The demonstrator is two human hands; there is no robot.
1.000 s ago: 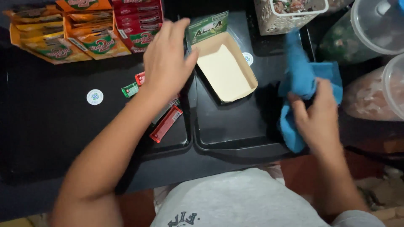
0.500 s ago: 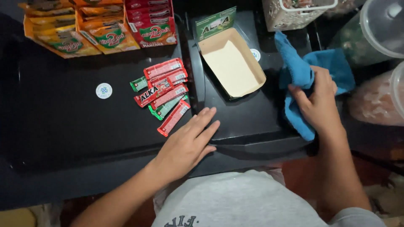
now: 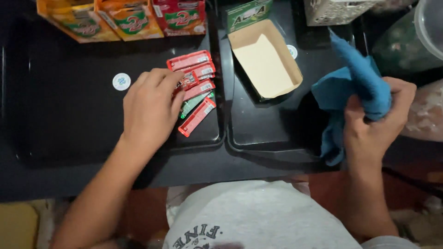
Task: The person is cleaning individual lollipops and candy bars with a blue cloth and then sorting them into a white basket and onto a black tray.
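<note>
The left hand lies palm down, fingers spread and loose, on the right part of a black tray that covers the left half of the dark counter; its fingertips rest on a small heap of red sachets gathered against that tray's right rim, and it clamps nothing. One red sachet lies at a slant just below the heap, apart from the fingers, and a green sachet shows between the red ones. A small round white sticker sits on the tray floor just left of the hand. Along the tray's far edge stand orange and yellow packets and a red display box. The right hand is closed around a bunched blue cloth at the right edge of a second black tray, with the cloth trailing down over that tray's near right corner. In this tray's far half lies an open tan cardboard box with a green flap, empty inside. A white perforated basket stands beyond the tray's far right corner, and clear plastic containers sit along the counter's right edge. The person's grey shirt fills the near edge of the view.
</note>
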